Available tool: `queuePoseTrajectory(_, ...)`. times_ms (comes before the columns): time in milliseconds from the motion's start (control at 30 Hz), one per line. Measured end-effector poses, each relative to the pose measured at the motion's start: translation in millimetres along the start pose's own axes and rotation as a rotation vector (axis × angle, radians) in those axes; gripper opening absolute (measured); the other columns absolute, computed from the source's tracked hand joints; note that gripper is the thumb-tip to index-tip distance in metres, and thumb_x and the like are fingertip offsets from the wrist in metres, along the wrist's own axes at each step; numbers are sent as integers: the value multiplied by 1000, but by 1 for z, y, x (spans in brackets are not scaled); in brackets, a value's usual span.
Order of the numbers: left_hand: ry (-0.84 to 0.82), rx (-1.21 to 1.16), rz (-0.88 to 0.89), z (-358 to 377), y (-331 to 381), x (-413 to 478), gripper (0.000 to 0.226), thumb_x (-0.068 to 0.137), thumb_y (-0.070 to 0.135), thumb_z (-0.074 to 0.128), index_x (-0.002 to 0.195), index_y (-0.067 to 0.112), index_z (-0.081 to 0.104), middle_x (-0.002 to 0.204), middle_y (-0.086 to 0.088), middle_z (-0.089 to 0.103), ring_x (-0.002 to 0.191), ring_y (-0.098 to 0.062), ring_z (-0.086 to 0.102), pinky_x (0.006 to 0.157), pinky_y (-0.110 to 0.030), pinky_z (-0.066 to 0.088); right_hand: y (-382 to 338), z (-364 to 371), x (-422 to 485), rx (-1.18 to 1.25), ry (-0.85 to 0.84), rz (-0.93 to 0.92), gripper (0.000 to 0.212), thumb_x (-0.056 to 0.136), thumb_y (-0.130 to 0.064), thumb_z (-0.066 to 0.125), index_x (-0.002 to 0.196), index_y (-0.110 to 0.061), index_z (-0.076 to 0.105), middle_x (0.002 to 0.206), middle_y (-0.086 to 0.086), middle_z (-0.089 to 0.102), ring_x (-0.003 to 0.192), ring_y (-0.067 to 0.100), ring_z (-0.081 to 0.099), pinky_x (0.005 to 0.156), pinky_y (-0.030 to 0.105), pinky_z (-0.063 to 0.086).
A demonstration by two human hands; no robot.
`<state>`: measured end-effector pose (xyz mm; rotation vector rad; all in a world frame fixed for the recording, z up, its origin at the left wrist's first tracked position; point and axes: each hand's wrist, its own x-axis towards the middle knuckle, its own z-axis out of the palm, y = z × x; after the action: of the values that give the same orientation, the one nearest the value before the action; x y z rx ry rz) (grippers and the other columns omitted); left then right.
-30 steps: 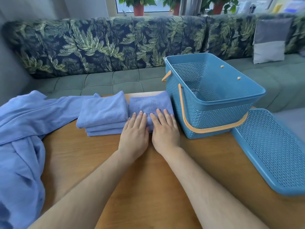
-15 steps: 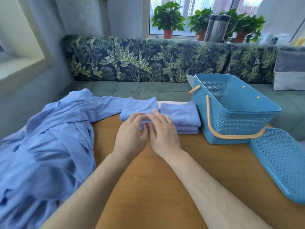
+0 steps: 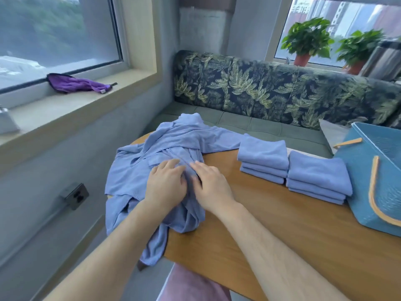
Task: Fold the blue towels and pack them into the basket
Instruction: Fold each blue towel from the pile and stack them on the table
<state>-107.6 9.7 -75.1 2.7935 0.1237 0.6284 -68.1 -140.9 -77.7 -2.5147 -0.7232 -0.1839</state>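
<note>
Two stacks of folded blue cloth towels [image 3: 263, 158] at the wooden desk [image 3: 282, 224] far edge, beside the blue plastic basket [image 3: 368, 181]. Packing looks unstarted. Left hand [image 3: 166, 185] and right hand [image 3: 211, 185] rest loose-fingered on the crumpled blue towel heap [image 3: 152, 153] at the left edge. It still needs folding.

Wooden table [image 3: 271, 224] carries the blue basket [image 3: 368, 177]. One folded towel stack [image 3: 316, 172] sits just beside it, and a second stack [image 3: 263, 153] just past that. The loose towel heap [image 3: 165, 148] lies farthest from the basket, draping off the edge.
</note>
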Motion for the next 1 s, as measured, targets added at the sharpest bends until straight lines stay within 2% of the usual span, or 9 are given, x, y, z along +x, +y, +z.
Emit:
queuePoseTrajectory(167, -42, 9, 1, 3, -17, 0, 36, 84, 27, 42, 98, 23, 74, 101, 5, 69, 99, -23, 62, 82, -38, 45, -8, 14, 18, 60, -62, 99, 46, 105, -31, 43, 150, -22, 46, 153, -2, 47, 135, 27, 44, 113, 39, 35)
queuePoseTrajectory(300, -67, -14, -21, 2, -17, 5, 34, 84, 30, 42, 90, 26, 75, 91, 7, 67, 92, -23, 60, 77, -36, 42, -5, 18, 40, 102, -40, 149, 42, 105, -28, 40, 145, -24, 51, 144, 1, 53, 129, 28, 49, 109, 42, 40)
queuePoseTrajectory(433, -86, -117, -15, -4, -24, 6, 31, 82, 31, 43, 90, 24, 73, 90, 7, 65, 91, -22, 59, 77, -38, 45, -8, 15, 80, 94, -49, 141, 37, 104, -25, 41, 137, -28, 58, 145, -2, 48, 129, 25, 49, 106, 44, 43)
queuePoseTrajectory(533, -14, -170, -34, -7, -34, 18, 29, 82, 29, 46, 92, 16, 70, 95, 2, 65, 89, -27, 60, 73, -41, 47, -14, 17, 109, 28, -110, 134, 34, 103, -20, 41, 122, -26, 67, 158, -6, 38, 138, 27, 37, 112, 41, 37)
queuePoseTrajectory(600, 35, -158, -18, -9, -42, 31, 32, 82, 27, 48, 101, 13, 71, 104, -1, 67, 93, -29, 61, 75, -41, 49, -17, 22, 122, 3, -164, 129, 37, 102, -18, 37, 124, -25, 67, 161, -8, 34, 141, 28, 31, 114, 42, 33)
queuePoseTrajectory(667, 56, -137, -11, -9, -48, 40, 33, 82, 24, 50, 104, 11, 71, 107, -3, 68, 94, -30, 62, 75, -40, 49, -19, 28, 128, -19, -182, 109, 41, 104, -17, 35, 133, -22, 63, 159, -8, 39, 139, 30, 32, 115, 41, 32)
queuePoseTrajectory(800, 40, -105, -38, -5, -52, 43, 32, 82, 27, 49, 100, 13, 70, 105, 0, 67, 94, -29, 61, 74, -40, 45, -16, 40, 131, 41, -58, 43, 36, 104, -17, 40, 131, -13, 63, 141, -2, 59, 123, 28, 43, 108, 37, 37)
queuePoseTrajectory(900, 93, -149, -29, -5, -52, 40, 31, 86, 24, 53, 109, 14, 70, 111, 2, 66, 101, -26, 61, 81, -39, 47, -16, 38, 126, 226, 116, 17, 25, 99, -17, 51, 112, -14, 72, 116, -3, 69, 109, 21, 56, 97, 32, 45)
queuePoseTrajectory(1000, 189, -208, 3, -14, -49, 41, 33, 84, 19, 58, 117, 14, 65, 118, 1, 62, 108, -25, 58, 90, -40, 48, -22, 22, 105, 425, 203, 113, 12, 97, -23, 60, 98, -20, 72, 99, -8, 67, 92, 7, 61, 83, 20, 47)
